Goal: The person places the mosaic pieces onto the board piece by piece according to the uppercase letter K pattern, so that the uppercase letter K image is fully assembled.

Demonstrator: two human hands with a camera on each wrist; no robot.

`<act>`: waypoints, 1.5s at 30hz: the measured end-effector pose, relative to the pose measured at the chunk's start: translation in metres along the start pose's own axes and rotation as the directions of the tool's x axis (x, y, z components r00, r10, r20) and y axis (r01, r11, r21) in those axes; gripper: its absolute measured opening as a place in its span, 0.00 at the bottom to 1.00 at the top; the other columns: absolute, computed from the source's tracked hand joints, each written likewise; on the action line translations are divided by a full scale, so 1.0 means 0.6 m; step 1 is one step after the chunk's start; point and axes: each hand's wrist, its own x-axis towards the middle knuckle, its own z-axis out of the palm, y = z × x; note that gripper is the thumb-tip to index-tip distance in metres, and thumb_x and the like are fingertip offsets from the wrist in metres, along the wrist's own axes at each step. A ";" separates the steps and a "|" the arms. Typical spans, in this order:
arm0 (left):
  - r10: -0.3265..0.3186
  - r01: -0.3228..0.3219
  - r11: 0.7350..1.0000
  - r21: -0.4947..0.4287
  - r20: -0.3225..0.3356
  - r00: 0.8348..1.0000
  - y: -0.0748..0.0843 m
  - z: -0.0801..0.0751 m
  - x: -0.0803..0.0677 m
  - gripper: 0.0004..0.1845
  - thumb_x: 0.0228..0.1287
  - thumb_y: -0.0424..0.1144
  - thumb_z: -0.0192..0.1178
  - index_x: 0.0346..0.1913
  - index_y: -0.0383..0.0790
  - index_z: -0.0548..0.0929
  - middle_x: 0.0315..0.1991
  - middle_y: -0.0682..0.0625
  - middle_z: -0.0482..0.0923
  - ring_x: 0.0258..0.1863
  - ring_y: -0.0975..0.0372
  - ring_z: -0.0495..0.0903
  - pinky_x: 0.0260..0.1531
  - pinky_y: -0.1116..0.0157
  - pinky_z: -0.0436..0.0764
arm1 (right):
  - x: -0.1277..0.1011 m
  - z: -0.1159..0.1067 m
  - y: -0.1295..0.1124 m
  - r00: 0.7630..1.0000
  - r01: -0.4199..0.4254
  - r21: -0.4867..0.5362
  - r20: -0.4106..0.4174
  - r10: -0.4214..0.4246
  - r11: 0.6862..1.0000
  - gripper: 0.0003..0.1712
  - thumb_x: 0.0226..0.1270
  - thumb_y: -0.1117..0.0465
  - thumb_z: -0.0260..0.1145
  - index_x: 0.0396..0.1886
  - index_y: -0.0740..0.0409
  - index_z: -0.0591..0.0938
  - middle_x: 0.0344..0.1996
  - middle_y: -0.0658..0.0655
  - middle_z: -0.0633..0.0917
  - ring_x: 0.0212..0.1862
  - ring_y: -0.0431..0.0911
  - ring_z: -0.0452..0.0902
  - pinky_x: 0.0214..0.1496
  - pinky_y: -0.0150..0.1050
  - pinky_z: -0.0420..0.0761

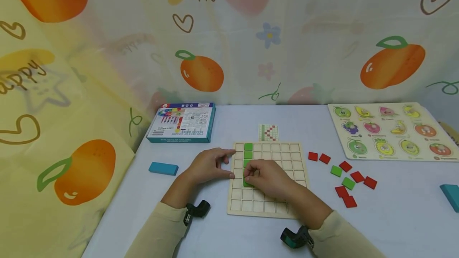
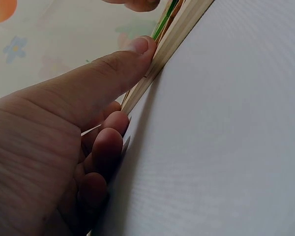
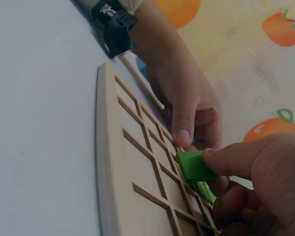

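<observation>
A wooden grid board (image 1: 267, 208) lies on the table with several green square tiles (image 1: 248, 155) set in its second column from the left. My left hand (image 1: 208, 165) steadies the board's left edge, with thumb and index finger stretched apart against it. In the left wrist view the thumb (image 2: 132, 56) rests along the wooden rim, the other fingers loosely bent. My right hand (image 1: 269, 177) pinches a green tile (image 3: 194, 166) between thumb and fingers, tilted at the lower end of that green column. The right fingers hide part of the column in the head view.
Loose red tiles (image 1: 357, 176) and green tiles (image 1: 336, 171) lie right of the board. A small pattern card (image 1: 268, 132) sits behind it. A box (image 1: 181, 123) and a blue block (image 1: 163, 168) are at left; a fruit board (image 1: 391, 130) and another blue block (image 1: 451, 196) at right.
</observation>
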 end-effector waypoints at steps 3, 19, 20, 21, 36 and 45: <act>-0.003 0.003 1.000 -0.007 0.006 1.000 0.001 0.000 0.000 0.42 0.52 0.52 0.86 0.72 0.54 0.82 0.40 0.61 0.78 0.31 0.64 0.76 0.31 0.66 0.74 | -0.001 0.006 0.002 1.000 -0.003 -0.029 -0.019 0.002 1.000 0.05 0.72 0.62 0.72 0.36 0.47 0.87 0.28 0.42 0.83 0.30 0.40 0.76 0.37 0.38 0.77; 0.036 -0.036 0.999 0.021 0.011 0.999 0.007 0.002 0.006 0.42 0.53 0.51 0.85 0.72 0.52 0.82 0.40 0.61 0.78 0.30 0.65 0.75 0.30 0.67 0.73 | -0.008 0.013 0.007 0.998 0.030 -0.257 -0.043 -0.042 0.966 0.13 0.60 0.61 0.82 0.41 0.45 0.88 0.40 0.41 0.83 0.43 0.40 0.79 0.51 0.45 0.80; 0.038 -0.038 0.999 0.019 0.011 0.999 0.006 0.002 0.006 0.42 0.53 0.51 0.85 0.72 0.52 0.82 0.40 0.61 0.78 0.30 0.65 0.75 0.30 0.67 0.73 | -0.008 0.012 0.006 0.998 0.027 -0.260 -0.040 -0.039 0.965 0.13 0.60 0.61 0.82 0.42 0.45 0.88 0.40 0.41 0.83 0.43 0.40 0.79 0.51 0.45 0.80; 0.039 -0.039 0.999 0.018 0.013 0.999 0.006 0.003 0.007 0.42 0.53 0.51 0.85 0.72 0.52 0.82 0.40 0.61 0.78 0.30 0.65 0.75 0.30 0.67 0.73 | -0.009 0.012 0.005 0.999 0.024 -0.262 -0.038 -0.035 0.965 0.13 0.60 0.61 0.82 0.42 0.46 0.88 0.40 0.41 0.84 0.43 0.40 0.80 0.51 0.46 0.80; 0.036 -0.036 0.999 0.022 0.015 0.999 -0.001 0.005 0.006 0.42 0.53 0.54 0.85 0.72 0.53 0.82 0.39 0.61 0.78 0.30 0.65 0.75 0.30 0.66 0.73 | -0.025 -0.006 0.010 0.998 0.022 -0.221 -0.046 -0.033 0.975 0.12 0.62 0.60 0.80 0.45 0.46 0.90 0.43 0.41 0.86 0.48 0.42 0.83 0.56 0.48 0.81; 0.034 -0.034 0.999 0.000 -0.007 0.999 -0.005 0.003 0.001 0.44 0.52 0.54 0.85 0.73 0.51 0.82 0.39 0.61 0.78 0.30 0.65 0.75 0.30 0.66 0.74 | -0.056 -0.048 0.028 0.992 -0.066 -0.160 -0.116 0.048 0.985 0.09 0.69 0.57 0.76 0.47 0.45 0.90 0.40 0.40 0.85 0.39 0.41 0.78 0.45 0.43 0.79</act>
